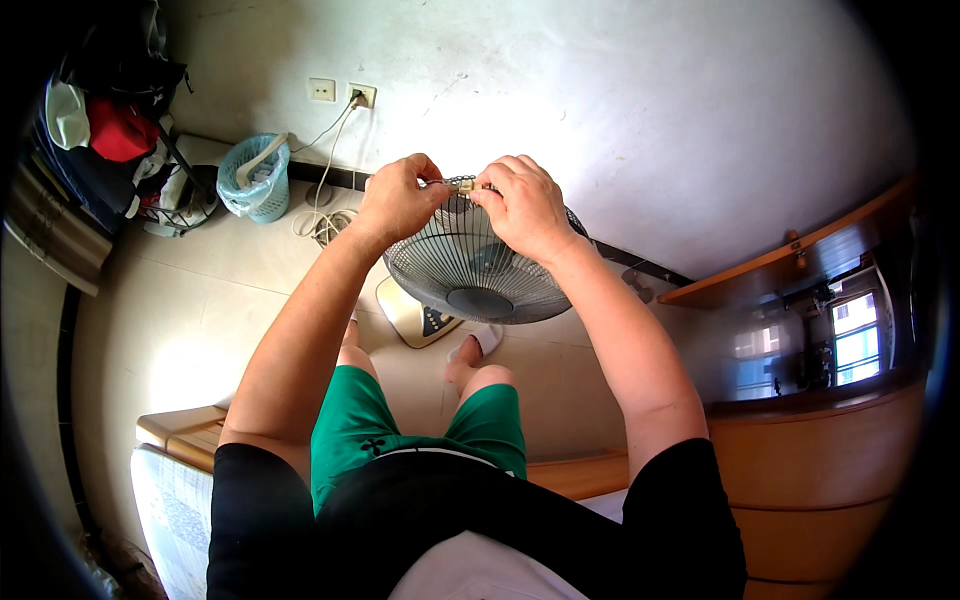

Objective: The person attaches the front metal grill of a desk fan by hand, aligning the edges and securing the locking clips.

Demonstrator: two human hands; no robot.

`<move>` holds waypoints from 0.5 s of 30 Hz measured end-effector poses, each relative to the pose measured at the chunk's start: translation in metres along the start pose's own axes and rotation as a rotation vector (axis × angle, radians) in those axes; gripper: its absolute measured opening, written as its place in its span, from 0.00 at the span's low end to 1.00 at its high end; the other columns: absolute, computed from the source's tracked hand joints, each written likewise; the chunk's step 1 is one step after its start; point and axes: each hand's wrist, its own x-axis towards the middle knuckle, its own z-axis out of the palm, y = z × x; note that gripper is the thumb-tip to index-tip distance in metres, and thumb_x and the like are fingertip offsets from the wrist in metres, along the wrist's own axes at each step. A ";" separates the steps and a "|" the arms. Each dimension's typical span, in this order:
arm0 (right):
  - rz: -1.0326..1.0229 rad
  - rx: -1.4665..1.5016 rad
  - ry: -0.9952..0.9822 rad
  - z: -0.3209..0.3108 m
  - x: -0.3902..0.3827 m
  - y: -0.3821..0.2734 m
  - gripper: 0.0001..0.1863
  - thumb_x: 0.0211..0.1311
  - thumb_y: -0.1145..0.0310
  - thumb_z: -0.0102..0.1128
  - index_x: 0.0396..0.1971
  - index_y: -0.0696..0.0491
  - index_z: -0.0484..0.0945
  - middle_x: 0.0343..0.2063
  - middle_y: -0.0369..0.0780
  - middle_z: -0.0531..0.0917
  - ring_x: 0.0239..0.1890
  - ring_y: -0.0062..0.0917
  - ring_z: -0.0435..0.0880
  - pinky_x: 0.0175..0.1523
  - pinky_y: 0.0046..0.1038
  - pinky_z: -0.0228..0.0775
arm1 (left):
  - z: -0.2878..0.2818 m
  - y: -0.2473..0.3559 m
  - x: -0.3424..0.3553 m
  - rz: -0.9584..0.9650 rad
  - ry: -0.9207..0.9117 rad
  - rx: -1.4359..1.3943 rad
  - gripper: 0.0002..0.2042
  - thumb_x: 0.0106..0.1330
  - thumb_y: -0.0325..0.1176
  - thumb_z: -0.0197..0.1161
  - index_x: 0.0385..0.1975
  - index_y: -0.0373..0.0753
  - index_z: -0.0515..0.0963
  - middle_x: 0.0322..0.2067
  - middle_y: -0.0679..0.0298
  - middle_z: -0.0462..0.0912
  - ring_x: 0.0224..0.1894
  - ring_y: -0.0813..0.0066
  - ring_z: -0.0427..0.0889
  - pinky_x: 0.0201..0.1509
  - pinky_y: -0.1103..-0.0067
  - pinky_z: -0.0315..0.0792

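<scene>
A standing fan (480, 262) is in front of me, its round dark wire grille tilted up and its cream base (412, 312) on the floor below. At the top of the grille rim is a small yellowish clip (466, 186). My right hand (525, 205) pinches the clip's right end between thumb and fingers. To its left, my left hand (402, 200) is closed in a pinch at the rim, close to the clip. Something thin and pale shows at its fingertips, too small to name. Both forearms reach forward over the floor.
A blue lined waste basket (262, 190) stands by the wall, left of a coiled cable (325, 222) running up to a wall socket (361, 96). Clothes and bags (115, 125) fill a rack at far left. A wooden cabinet (815, 450) is at right, a bed corner (170, 500) at lower left.
</scene>
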 end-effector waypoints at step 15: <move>-0.018 -0.011 0.000 -0.001 -0.001 0.001 0.07 0.55 0.67 0.67 0.26 0.53 0.79 0.31 0.38 0.81 0.38 0.35 0.79 0.45 0.36 0.72 | -0.018 -0.010 -0.031 -0.018 -0.324 -0.766 0.14 0.59 0.30 0.60 0.45 0.39 0.72 0.32 0.68 0.80 0.33 0.83 0.70 0.38 0.85 0.64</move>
